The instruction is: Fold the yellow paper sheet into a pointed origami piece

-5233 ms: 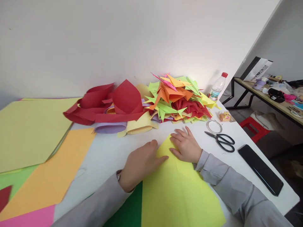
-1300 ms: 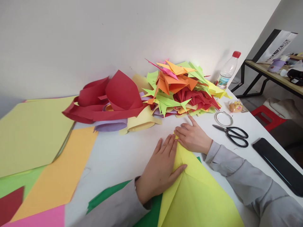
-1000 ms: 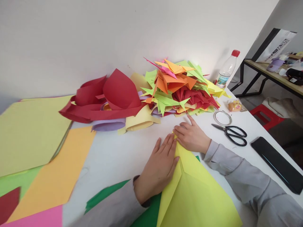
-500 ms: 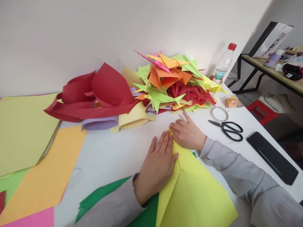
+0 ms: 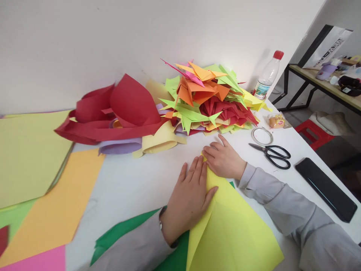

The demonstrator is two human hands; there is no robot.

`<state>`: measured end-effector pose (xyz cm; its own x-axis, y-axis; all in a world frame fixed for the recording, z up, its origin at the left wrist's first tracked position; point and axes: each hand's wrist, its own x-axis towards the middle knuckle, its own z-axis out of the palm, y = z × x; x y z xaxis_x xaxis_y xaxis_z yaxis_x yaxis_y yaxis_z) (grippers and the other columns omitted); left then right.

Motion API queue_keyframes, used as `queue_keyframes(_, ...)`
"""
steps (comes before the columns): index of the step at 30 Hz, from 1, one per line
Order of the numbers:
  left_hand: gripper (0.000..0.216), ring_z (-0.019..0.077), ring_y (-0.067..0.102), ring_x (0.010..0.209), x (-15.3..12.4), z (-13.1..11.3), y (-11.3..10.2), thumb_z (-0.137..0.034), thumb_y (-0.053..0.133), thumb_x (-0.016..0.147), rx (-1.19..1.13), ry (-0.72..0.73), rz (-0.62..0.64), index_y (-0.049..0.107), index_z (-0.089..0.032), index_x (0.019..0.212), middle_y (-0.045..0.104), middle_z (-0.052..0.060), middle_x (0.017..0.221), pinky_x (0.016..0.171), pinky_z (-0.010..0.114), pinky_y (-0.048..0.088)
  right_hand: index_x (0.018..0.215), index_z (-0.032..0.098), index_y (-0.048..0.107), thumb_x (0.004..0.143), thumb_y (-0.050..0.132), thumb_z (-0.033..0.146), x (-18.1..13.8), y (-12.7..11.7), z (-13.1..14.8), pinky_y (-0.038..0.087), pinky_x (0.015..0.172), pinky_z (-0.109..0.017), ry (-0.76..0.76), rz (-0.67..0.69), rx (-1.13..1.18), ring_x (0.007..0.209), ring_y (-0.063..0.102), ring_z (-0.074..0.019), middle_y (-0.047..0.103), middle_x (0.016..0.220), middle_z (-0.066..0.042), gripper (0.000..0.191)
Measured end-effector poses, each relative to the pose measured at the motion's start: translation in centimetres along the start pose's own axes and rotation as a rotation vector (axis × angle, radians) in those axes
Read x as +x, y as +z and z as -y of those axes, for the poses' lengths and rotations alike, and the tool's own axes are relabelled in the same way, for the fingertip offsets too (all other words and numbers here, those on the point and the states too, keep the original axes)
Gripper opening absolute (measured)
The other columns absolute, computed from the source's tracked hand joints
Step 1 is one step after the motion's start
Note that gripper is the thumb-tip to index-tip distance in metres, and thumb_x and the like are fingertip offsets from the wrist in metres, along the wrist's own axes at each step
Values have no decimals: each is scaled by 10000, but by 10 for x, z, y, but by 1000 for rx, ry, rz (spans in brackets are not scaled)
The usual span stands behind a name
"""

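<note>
Yellow paper sheet (image 5: 234,233) lies on tabletop (image 5: 135,180), 6 o'clock of origami pile (image 5: 208,101). Left hand (image 5: 188,197) flat on fold, fingers together; right hand (image 5: 224,160) fingers press the tip.

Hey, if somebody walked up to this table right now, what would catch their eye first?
Probably the bright heap of folded paper shapes against the wall, with curled red paper left of it. Then the left hand and right hand, both pressed flat on a yellow sheet at the near edge.
</note>
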<state>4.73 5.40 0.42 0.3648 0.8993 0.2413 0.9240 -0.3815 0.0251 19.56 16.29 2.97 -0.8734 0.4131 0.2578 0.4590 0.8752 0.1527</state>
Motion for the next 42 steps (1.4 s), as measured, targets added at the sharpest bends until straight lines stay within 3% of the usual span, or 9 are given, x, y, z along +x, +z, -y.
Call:
queue_keyframes(12,693,369,346,1392,1,0,-5,-484,281,962,7,9,9,403,45,1393,412,269,1464,1117,551,290,1249,160,593,949,442,236,-1,-2,-2,257,1061,-581,-6,-29,53,991,528,-272,659,1094,-107,345)
queue_keyframes(24,683,371,352,1387,1,0,-3,-479,293,965,-4,12,-9,408,41,1392,430,262,1455,1112,554,296,1212,137,600,958,445,279,0,-1,-5,279,1027,-537,25,-22,80,1029,522,-271,641,1163,-129,330)
queue_keyframes(28,682,378,373,1372,1,0,-4,-482,288,966,6,19,-1,430,44,1375,452,264,1438,1102,560,307,1178,191,630,954,461,273,0,-1,-5,277,1022,-533,10,-27,59,1023,521,-268,653,1141,-109,292)
queue_keyframes(37,682,400,353,1377,-1,-1,-3,-501,343,943,-27,-5,-36,424,17,1379,427,293,1442,1092,561,320,1133,120,634,946,473,280,1,-1,-3,302,1011,-532,34,-24,62,1007,536,-273,663,1122,-136,294)
queue_keyframes(42,693,391,375,1364,-1,0,-3,-506,345,941,-13,3,-58,417,27,1377,457,280,1425,1098,554,313,1039,154,672,957,457,251,-1,3,-3,265,1050,-517,15,-65,65,990,551,-249,690,1044,-104,250)
